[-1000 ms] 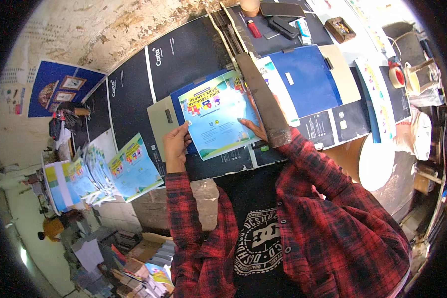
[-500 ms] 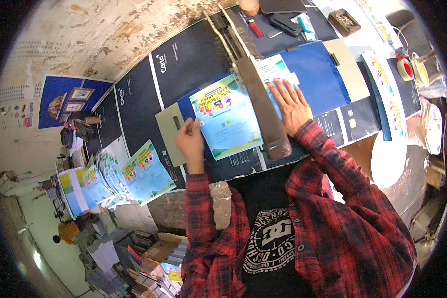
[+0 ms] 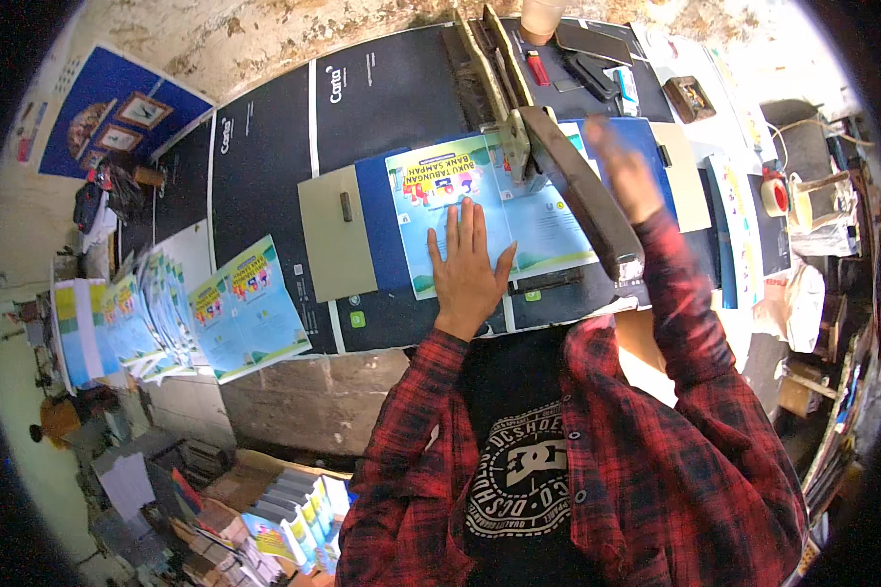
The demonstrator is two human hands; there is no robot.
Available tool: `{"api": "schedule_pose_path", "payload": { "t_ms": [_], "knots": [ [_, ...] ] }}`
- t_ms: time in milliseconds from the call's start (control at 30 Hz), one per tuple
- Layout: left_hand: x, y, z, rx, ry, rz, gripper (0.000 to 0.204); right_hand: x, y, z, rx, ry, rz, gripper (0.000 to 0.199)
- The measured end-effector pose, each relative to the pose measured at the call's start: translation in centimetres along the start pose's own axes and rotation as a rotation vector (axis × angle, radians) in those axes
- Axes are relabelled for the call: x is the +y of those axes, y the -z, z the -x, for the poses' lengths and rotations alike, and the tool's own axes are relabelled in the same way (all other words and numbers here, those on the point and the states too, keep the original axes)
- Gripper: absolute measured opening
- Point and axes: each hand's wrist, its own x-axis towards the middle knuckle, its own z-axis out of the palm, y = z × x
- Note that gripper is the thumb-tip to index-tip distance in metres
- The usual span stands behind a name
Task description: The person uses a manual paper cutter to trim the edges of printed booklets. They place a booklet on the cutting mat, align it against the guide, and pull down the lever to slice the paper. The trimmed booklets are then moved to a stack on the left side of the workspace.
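My left hand (image 3: pixel 470 274) lies flat with spread fingers on an open printed sheet (image 3: pixel 548 227), a light blue booklet cover with colourful lettering. The sheet rests on a blue board (image 3: pixel 374 215) with beige end panels. Across its right half stands what looks like a long-arm stapler (image 3: pixel 597 210), its dark brown lever slanting over the paper and its long metal rails reaching toward the wall. My right hand (image 3: pixel 628 174) is blurred by motion just right of the lever, fingers stretched out, holding nothing I can see.
To the left, a fanned stack of booklets (image 3: pixel 162 313) stands beside a loose cover (image 3: pixel 250 308). At the back right are a red lighter (image 3: pixel 537 67), a black case (image 3: pixel 591 75) and a small wooden box (image 3: pixel 690 99). A tape roll (image 3: pixel 774 198) sits far right.
My left hand has moved from the sheet's left edge onto its face. My right hand has lifted off the paper. The brown lever is tilted differently, and the view has shifted.
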Motion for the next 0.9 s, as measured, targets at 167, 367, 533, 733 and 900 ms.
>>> {"api": "schedule_pose_path", "payload": {
  "t_ms": [167, 367, 533, 733, 900],
  "knots": [
    [-0.7, -0.4, 0.5, 0.002, 0.069, -0.006, 0.075, -16.6, 5.7, 0.8, 0.195, 0.694, 0.608, 0.049],
    [-0.5, -0.1, 0.8, 0.028, 0.096, 0.116, 0.075, -14.9, -1.5, 5.6, -0.007, 0.286, 0.470, 0.089],
    [-0.4, 0.3, 0.8, 0.043, 0.071, 0.110, 0.072, -9.6, -9.1, 7.5, 0.291, 0.340, 0.480, 0.095],
    [-0.8, -0.2, 0.4, 0.069, 0.060, 0.049, 0.070, -11.0, -6.4, 6.8, 0.168, 0.343, 0.277, 0.093],
    [-0.7, -0.1, 0.9, 0.057, 0.094, 0.061, 0.072, -13.9, 3.1, 3.7, -0.194, -0.006, -0.487, 0.051]
  ]
}}
